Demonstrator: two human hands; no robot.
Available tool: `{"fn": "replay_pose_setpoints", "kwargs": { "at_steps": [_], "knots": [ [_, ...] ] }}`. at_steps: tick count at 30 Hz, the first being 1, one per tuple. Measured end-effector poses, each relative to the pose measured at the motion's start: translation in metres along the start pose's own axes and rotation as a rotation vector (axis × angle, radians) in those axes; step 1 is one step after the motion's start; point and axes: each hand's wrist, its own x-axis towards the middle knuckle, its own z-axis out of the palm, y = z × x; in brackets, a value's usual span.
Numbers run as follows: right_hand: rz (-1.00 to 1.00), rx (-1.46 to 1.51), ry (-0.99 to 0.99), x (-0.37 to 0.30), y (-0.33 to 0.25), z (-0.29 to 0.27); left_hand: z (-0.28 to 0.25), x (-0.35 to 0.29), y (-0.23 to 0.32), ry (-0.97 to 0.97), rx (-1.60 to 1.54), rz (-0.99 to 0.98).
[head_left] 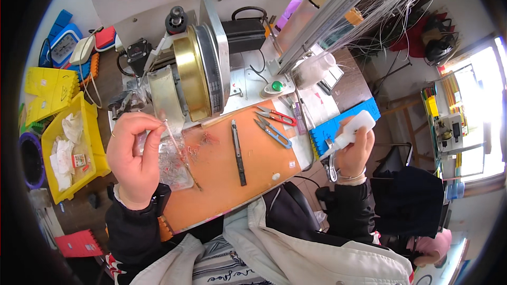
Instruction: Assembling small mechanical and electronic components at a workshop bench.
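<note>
My left hand [138, 150] pinches a thin reddish-brown rod [181, 153] between thumb and fingertips. The rod slants down over a clear plastic box [174, 171] of small tangled pieces, too fine to make out. My right hand [355, 150] is wrapped round a white squeeze bottle [362, 122], tilted with its narrow nozzle down to the left. That bottle is over the edge of a blue notched board [369, 110]. Between my hands, a slim black tool [238, 153], a pair of red snips [277, 116] and a pair of blue snips [273, 133] lie on the orange mat [222, 195].
Behind the mat stands a machine with a brass drum [190, 74] and a green button [277, 86]. A yellow bin [79, 177] holding white crumpled material is at the left. Fine pale strands [391, 8] hang at the upper right. Another person [434, 245] is at the lower right.
</note>
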Motion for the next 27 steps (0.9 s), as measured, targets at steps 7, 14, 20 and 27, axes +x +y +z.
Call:
{"fn": "replay_pose_setpoints", "kwargs": {
  "at_steps": [7,14,20,27],
  "knots": [
    [-0.16,0.305,-0.318,-0.02,-0.016,0.106,-0.001,0.003,-0.005,-0.008,0.092,0.167],
    [-0.609,0.632,-0.254,-0.007,-0.012,0.194,-0.008,0.007,-0.001,-0.061,0.035,0.228],
    [-0.657,0.59,-0.224,-0.011,-0.004,0.21,-0.015,0.003,-0.004,-0.101,0.03,0.168],
    [-0.624,0.518,-0.276,-0.014,-0.002,0.198,-0.008,0.002,-0.008,-0.037,-0.042,0.227]
  ]
}}
